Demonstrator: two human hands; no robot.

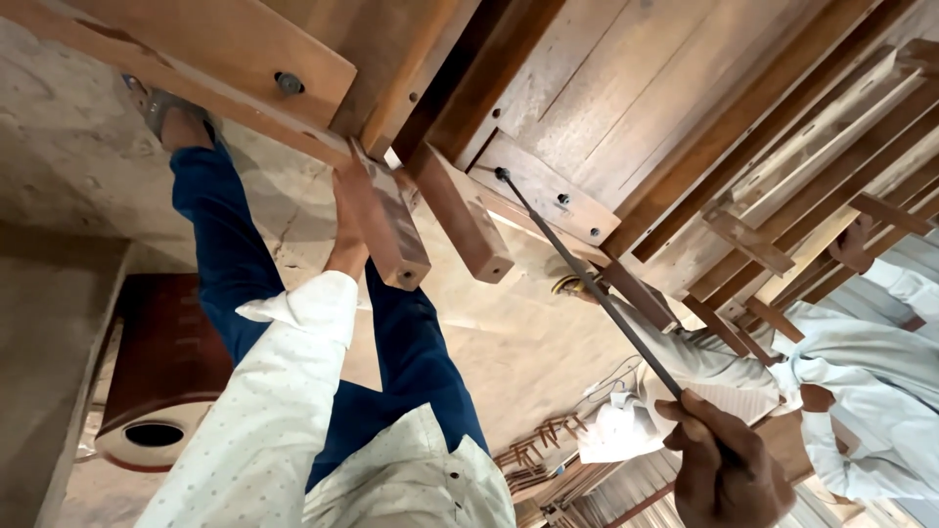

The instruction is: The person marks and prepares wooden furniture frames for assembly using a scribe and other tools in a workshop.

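My right hand (pixel 726 471) grips the handle end of a long thin metal tool (pixel 587 284). Its tip sits on a bolt in a wooden corner bracket (pixel 548 191) of a brown wooden furniture frame (pixel 626 88). My left hand (pixel 344 235), in a white dotted sleeve, reaches to a short square wooden leg (pixel 391 230) and holds it from behind, with the fingers mostly hidden. A second short leg (pixel 462 217) stands beside it, between the two hands. My blue-trousered legs (pixel 225 254) stretch out over the concrete floor.
Another person in light clothes (pixel 861 391) works at the right, one hand on slatted wooden frames (pixel 831 147). A dark red round-ended object with a hole (pixel 156 391) lies at the left. Loose wooden pieces (pixel 543 460) lie on the floor near a white cloth (pixel 616 430).
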